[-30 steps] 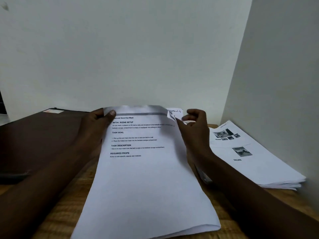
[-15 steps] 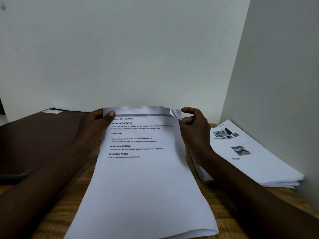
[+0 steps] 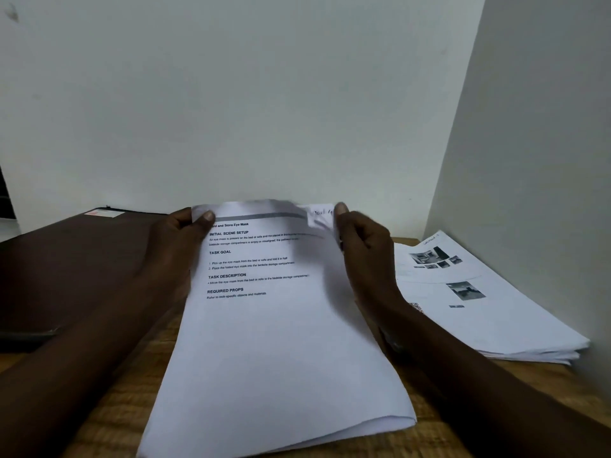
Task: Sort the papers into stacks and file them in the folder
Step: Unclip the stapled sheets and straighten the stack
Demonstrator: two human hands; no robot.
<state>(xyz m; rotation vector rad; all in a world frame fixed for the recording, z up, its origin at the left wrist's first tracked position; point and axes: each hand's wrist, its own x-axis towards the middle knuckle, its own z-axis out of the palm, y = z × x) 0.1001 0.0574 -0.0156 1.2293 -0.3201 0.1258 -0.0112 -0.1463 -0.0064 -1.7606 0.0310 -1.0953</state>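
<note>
A stack of white printed sheets (image 3: 274, 352) lies in front of me on the wooden table (image 3: 109, 414), its top page headed with bold text sections. My left hand (image 3: 175, 249) grips the stack's far left corner, thumb on top. My right hand (image 3: 363, 256) pinches the far right corner, where a sheet's corner is curled up and blurred. A dark brown folder (image 3: 66, 269) lies shut to the left, under my left forearm.
A second stack of printed papers (image 3: 479, 305) with small photos lies at the right, against the white side wall (image 3: 529, 160). A white back wall (image 3: 248, 110) stands just behind the table.
My right hand has moved onto the stack's far right corner and now pinches it; the curled corner has shifted. My left hand keeps its hold.
</note>
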